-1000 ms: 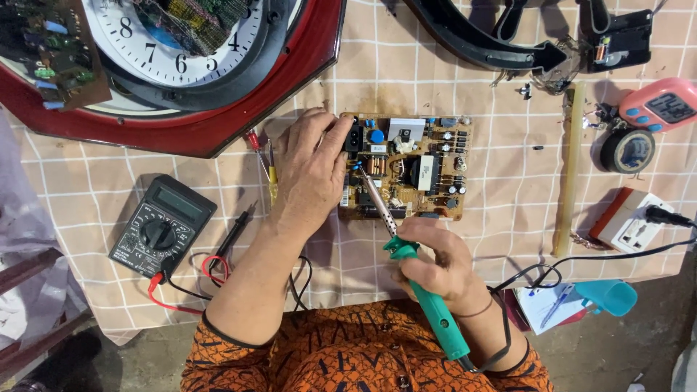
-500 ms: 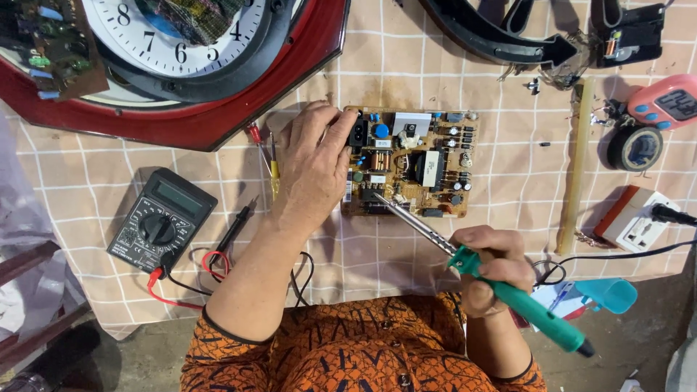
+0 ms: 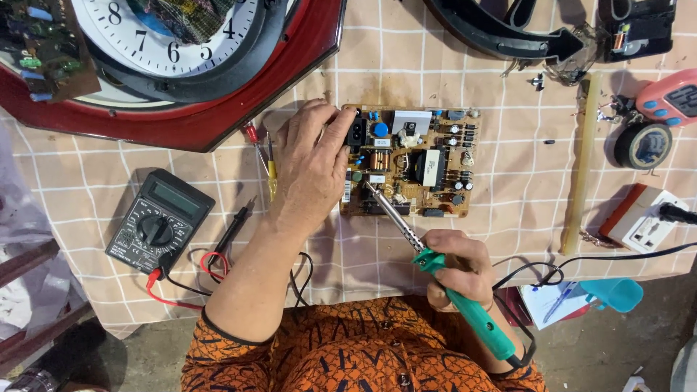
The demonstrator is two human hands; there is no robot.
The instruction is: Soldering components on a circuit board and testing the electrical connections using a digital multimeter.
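Observation:
A brown circuit board [image 3: 425, 156] with many small parts lies on the checked cloth. My left hand [image 3: 311, 163] rests flat on the board's left edge and holds it down. My right hand [image 3: 459, 270] grips a soldering iron with a green handle [image 3: 468, 312]. The iron's metal tip touches the board near its lower left. The iron's black cord runs off to the right.
A black multimeter [image 3: 160, 221] with red and black leads lies at the left. A large red wall clock [image 3: 174, 65] fills the upper left. A roll of black tape [image 3: 642, 145], a white socket block [image 3: 642, 221], a wooden stick [image 3: 581, 167] and small screwdrivers [image 3: 261, 156] lie around.
My right hand swung the soldering iron's handle out to the right and back, and its tip has moved a little left on the board. My left hand has stayed put.

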